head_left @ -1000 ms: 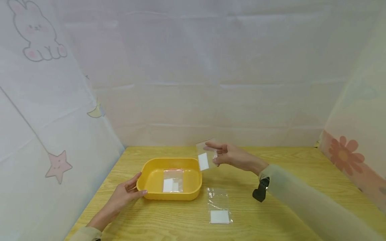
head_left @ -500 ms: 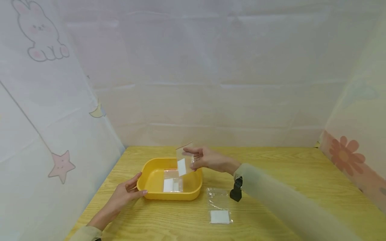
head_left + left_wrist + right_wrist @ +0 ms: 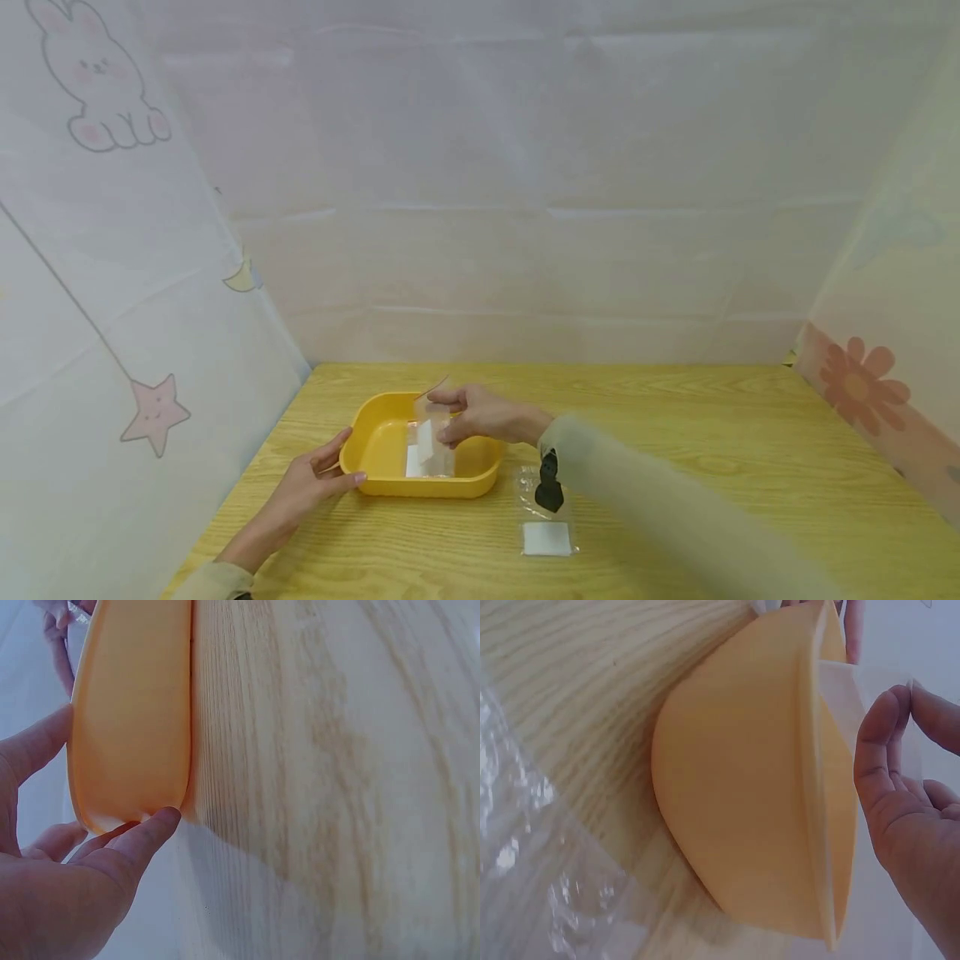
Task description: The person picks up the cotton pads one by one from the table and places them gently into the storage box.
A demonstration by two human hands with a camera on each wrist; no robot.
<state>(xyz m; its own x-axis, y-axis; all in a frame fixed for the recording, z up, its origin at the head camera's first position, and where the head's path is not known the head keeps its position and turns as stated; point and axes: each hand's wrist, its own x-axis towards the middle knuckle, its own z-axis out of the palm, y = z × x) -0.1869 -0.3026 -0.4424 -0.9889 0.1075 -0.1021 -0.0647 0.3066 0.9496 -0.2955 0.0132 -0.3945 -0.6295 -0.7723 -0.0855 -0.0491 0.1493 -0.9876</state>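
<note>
My left hand [image 3: 303,487] grips the left end of a yellow plastic tub [image 3: 427,488], with the thumb at its front rim and the fingers around the side. Between thumb and fingertips my right hand [image 3: 483,414] pinches a small clear zip bag [image 3: 425,442] with a white piece inside. This bag hangs tilted inside the tub's outline, its lower part below the rim level in the right wrist view. Under it, on the tub floor, lies another clear bag [image 3: 413,461] with white contents, partly hidden. The right fingers [image 3: 877,742] are above the tub's opening.
A third clear bag [image 3: 546,538] with a white piece lies flat on the wooden table [image 3: 712,467], right of the tub and partly under the right wrist's dark band [image 3: 549,483]. A pale cloth backdrop [image 3: 480,250] stands behind and at both sides.
My right hand has carried its bag leftward and down, from the tub's right side to inside its outline. The left hand and the tub have stayed put.
</note>
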